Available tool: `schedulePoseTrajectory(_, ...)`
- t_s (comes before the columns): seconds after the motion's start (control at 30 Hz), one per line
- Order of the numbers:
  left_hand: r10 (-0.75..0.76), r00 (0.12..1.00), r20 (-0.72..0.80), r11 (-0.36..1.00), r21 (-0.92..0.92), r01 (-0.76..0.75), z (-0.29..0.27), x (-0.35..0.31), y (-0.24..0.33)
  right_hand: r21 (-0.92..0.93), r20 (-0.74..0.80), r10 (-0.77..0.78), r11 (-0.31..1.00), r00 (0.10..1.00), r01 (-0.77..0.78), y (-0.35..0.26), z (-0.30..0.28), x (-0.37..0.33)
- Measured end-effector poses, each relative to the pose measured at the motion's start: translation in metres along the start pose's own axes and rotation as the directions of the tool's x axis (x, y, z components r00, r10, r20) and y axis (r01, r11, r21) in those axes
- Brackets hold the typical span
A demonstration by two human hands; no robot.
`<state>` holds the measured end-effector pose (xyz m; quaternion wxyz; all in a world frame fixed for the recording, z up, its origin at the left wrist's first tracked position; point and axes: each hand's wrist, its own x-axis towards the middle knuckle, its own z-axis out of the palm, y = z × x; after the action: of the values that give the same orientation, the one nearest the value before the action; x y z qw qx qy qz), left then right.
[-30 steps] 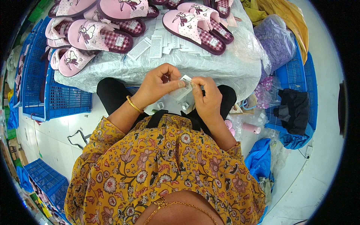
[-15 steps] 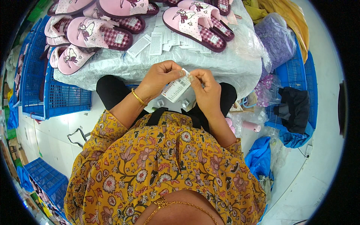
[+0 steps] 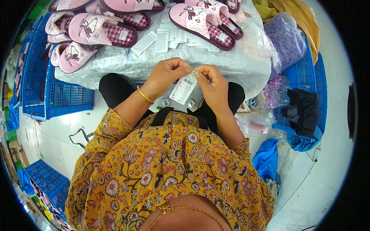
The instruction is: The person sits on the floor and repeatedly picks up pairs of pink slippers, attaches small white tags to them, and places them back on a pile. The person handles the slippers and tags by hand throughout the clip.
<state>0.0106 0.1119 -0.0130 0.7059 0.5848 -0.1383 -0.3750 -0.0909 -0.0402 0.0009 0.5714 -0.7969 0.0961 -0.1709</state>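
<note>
A white paper tag, printed and barcoded, hangs over my lap with its top end at my fingertips. My left hand pinches at the tag's top from the left, thumb and index finger pressed together. From the right, my right hand also pinches there, its thumb against the index finger. The fingertips of both hands almost meet. Whether a thin string or fastener lies between them is too small to tell. Beyond my hands, more white tags lie spread on the plastic-covered table.
Pink slippers with checked insoles lie on the table, and more are piled to the left. Blue crates stand at the left and right. A purple bundle in clear plastic sits beside the table's right edge.
The tag has swung from a slant to a steeper hang, and more of its face shows below my fingers. My hands have shifted only slightly.
</note>
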Motion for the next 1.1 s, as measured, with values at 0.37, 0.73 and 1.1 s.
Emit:
schedulePoseTrajectory(0.37,0.013,1.0,-0.025,0.998,0.069,-0.012,0.006,-0.007,-0.005,0.091,0.044,0.063,0.994,0.997,-0.067,0.013,0.0,0.009)
schedulePoseTrajectory(0.73,0.005,0.999,-0.041,0.982,0.189,0.003,0.002,-0.011,-0.018,0.16,0.023,0.082,0.984,0.996,-0.084,0.018,0.003,0.013)
schedulePoseTrajectory(1.1,0.067,0.995,-0.069,0.959,0.281,-0.045,0.001,-0.013,-0.017,0.098,-0.086,0.025,0.995,0.996,-0.016,0.012,0.0,0.009)
